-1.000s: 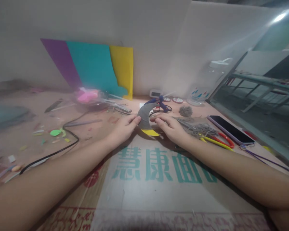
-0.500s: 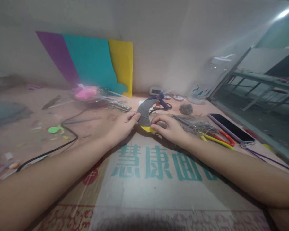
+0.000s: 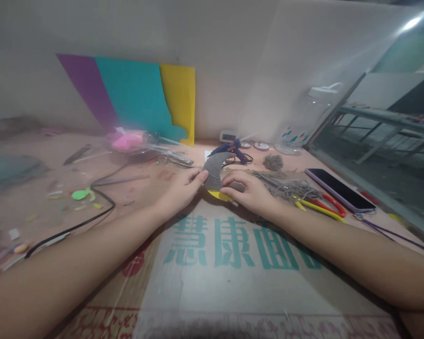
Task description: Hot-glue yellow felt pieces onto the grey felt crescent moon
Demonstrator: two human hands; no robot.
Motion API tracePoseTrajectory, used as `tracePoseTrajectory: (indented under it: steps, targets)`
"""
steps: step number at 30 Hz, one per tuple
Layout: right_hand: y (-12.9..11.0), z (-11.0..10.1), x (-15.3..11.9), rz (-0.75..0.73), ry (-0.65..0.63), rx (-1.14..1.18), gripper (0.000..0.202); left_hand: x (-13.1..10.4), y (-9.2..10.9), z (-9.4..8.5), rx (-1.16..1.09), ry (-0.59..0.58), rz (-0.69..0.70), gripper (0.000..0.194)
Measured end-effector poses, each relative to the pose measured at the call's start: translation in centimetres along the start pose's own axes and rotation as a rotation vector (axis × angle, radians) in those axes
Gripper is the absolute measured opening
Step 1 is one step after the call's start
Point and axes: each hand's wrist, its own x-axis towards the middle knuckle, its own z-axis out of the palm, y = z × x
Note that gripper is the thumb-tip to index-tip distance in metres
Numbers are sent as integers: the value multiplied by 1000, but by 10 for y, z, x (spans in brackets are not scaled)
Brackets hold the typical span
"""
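nearest, in front of the gray crescent, a printed sheet covers the tabletop, with large green characters and a red pattern along its near edge. the crescent itself is raised a little above the far part of that sheet, between the two hands; its face looks ridged, and a yellow edge shows along its bottom. the left hand is clamped on the crescent's left side, thumb on the face. the right hand pinches the lower right end, thumb low by the yellow edge and forefinger curled above. the hands are apart from each other, joined only through the crescent.

to the left of the crescent, a black cable bends across the table near a bright green piece. to its right are a yellow handle and a red handle, a tangle of gray cord and, farther right, a phone.

just beyond the crescent lies a blue glue gun, with a gray wad to the right. farther behind it are a small white digital display and, off right, a clear jug with a white lid. behind it to the left, a pink lump sits before a purple, teal and yellow panel against the wall.
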Motion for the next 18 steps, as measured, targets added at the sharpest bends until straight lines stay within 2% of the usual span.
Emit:
tracePoseTrajectory:
  steps: [3,9,15,18]
  targets:
    - [0,0,0,11,-1,-4,10,0,-1,-1,57,-8,39,38]
    - [5,-1,0,121,33,24,12,-2,-1,0,39,-33,28,38]
    - [6,-1,0,90,16,26,15,-2,1,-1,97,-38,30,34]
    - [5,-1,-1,126,22,103,22,-1,-1,-1,73,-38,31,33]
